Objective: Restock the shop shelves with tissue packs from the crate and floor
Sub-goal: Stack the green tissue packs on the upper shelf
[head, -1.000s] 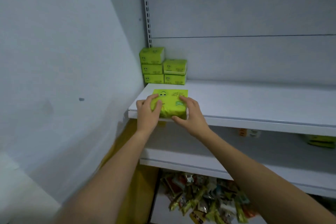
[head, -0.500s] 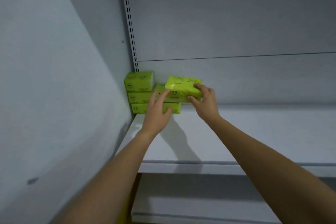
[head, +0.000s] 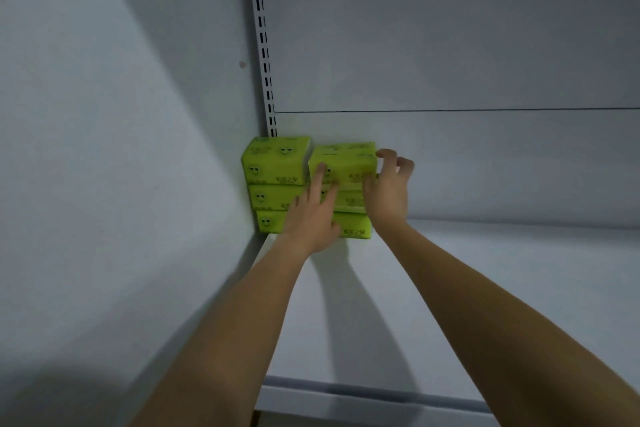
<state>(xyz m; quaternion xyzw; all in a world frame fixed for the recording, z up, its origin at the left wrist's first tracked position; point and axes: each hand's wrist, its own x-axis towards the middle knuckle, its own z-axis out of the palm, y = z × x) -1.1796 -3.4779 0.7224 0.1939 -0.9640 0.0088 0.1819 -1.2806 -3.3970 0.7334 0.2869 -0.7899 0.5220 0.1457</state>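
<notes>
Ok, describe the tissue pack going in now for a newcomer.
On the white shelf, green packs stand in two columns in the back left corner. It is the right column's top pack, the only one the right hand grips.

Views: one, head-worn.
Position: close in front of the white shelf [head: 467, 291], above its board.
Facing: forward and slightly down, into the shelf's back-left corner.
</notes>
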